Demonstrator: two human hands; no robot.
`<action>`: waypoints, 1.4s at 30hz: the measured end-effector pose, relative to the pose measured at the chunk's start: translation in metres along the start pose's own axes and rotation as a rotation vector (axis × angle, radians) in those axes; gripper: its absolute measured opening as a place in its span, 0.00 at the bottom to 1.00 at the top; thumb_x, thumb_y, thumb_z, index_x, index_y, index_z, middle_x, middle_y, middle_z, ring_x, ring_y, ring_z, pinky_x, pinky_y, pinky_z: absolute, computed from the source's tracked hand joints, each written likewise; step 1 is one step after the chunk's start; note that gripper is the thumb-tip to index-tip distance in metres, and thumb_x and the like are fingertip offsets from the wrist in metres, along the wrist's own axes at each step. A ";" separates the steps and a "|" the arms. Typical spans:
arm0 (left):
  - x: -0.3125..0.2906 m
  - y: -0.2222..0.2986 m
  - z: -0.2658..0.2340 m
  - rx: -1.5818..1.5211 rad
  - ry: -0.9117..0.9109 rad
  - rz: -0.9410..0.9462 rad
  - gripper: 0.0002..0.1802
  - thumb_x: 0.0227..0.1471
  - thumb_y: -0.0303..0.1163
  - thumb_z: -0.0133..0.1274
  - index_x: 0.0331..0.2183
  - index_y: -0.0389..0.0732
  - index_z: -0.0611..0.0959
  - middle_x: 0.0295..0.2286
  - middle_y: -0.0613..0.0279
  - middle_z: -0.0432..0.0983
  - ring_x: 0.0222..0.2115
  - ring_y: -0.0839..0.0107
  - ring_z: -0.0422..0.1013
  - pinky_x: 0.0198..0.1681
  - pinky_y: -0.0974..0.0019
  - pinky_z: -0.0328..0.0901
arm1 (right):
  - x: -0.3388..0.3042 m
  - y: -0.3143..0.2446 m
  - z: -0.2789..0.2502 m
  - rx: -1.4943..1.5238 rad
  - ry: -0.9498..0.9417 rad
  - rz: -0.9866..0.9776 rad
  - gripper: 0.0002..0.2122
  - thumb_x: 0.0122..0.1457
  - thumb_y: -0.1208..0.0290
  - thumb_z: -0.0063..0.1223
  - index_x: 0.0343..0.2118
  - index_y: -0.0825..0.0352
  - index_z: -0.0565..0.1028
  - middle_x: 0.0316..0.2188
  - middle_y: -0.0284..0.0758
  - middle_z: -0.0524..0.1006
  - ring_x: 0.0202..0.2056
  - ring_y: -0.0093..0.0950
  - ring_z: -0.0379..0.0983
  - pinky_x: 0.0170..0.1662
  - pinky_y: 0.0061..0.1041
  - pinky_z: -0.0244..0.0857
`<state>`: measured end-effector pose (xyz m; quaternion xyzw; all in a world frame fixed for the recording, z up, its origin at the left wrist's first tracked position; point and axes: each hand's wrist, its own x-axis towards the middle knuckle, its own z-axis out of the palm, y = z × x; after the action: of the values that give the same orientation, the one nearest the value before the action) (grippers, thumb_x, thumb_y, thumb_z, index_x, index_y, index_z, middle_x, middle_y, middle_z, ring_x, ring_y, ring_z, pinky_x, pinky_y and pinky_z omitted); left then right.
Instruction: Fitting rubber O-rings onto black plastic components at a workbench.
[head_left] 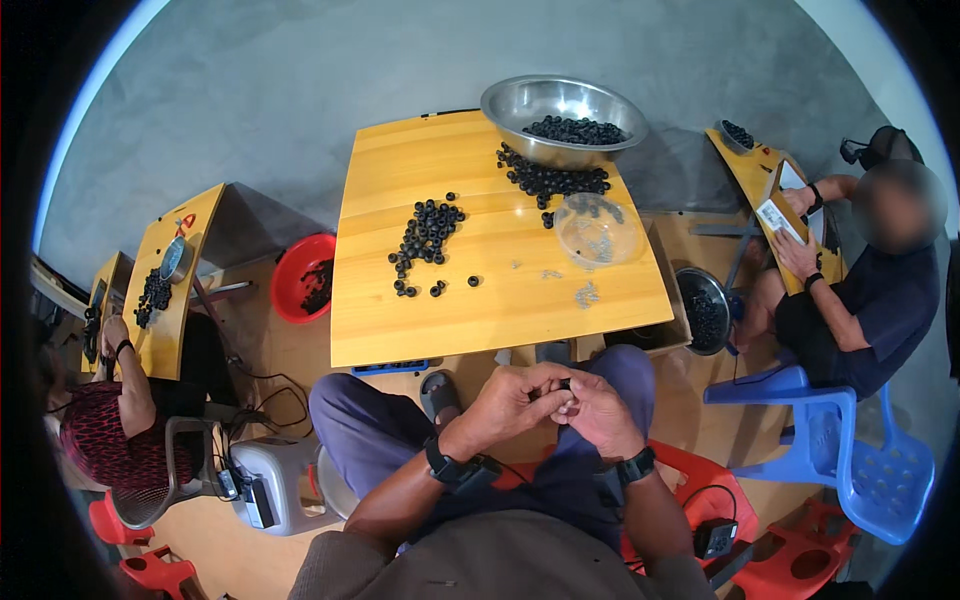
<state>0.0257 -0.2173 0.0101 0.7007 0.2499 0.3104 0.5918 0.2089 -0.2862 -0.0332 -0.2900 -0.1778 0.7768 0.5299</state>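
Above my lap, just off the table's near edge, my left hand and my right hand meet with fingertips pinched together. Between them shows a small black ring-shaped part, partly hidden by the fingers. On the wooden table, a loose group of black ring-shaped parts lies left of the middle. A larger heap of them lies in front of a steel bowl at the far right. A clear plastic bowl holds small pale pieces, and more pale pieces lie beside it.
A red basin with dark parts stands on the floor left of the table. At right, a metal basin stands near a blue chair and a seated person holding a box. Another person works at a left table.
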 end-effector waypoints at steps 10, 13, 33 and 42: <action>0.005 -0.024 -0.017 0.095 0.338 -0.047 0.13 0.56 0.28 0.60 0.43 0.35 0.84 0.22 0.66 0.76 0.25 0.82 0.68 0.30 0.73 0.66 | 0.009 -0.032 -0.039 0.034 -0.179 -0.075 0.13 0.67 0.65 0.52 0.45 0.70 0.76 0.30 0.31 0.72 0.33 0.23 0.67 0.36 0.24 0.63; 0.009 -0.063 -0.078 0.442 0.584 -0.078 0.09 0.55 0.26 0.59 0.38 0.32 0.85 0.20 0.67 0.74 0.22 0.82 0.67 0.26 0.71 0.65 | 0.012 -0.036 -0.053 0.135 -0.190 -0.235 0.13 0.66 0.65 0.54 0.44 0.71 0.75 0.27 0.32 0.69 0.32 0.24 0.65 0.36 0.25 0.62; 0.019 -0.077 -0.119 0.967 0.638 -0.161 0.12 0.47 0.35 0.63 0.32 0.37 0.86 0.27 0.54 0.78 0.27 0.54 0.76 0.32 0.55 0.70 | 0.017 -0.030 -0.048 0.007 -0.216 -0.273 0.15 0.63 0.58 0.58 0.34 0.68 0.74 0.24 0.30 0.67 0.31 0.25 0.64 0.35 0.27 0.61; 0.032 -0.071 -0.132 0.932 0.714 -0.094 0.11 0.46 0.31 0.64 0.33 0.35 0.86 0.26 0.53 0.78 0.25 0.55 0.76 0.31 0.56 0.70 | 0.018 -0.031 -0.050 -0.003 -0.232 -0.265 0.14 0.62 0.59 0.59 0.40 0.66 0.76 0.24 0.28 0.65 0.31 0.24 0.61 0.34 0.26 0.58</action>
<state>-0.0474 -0.0928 -0.0412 0.7272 0.5745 0.3580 0.1136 0.2580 -0.2590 -0.0580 -0.1731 -0.2757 0.7281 0.6032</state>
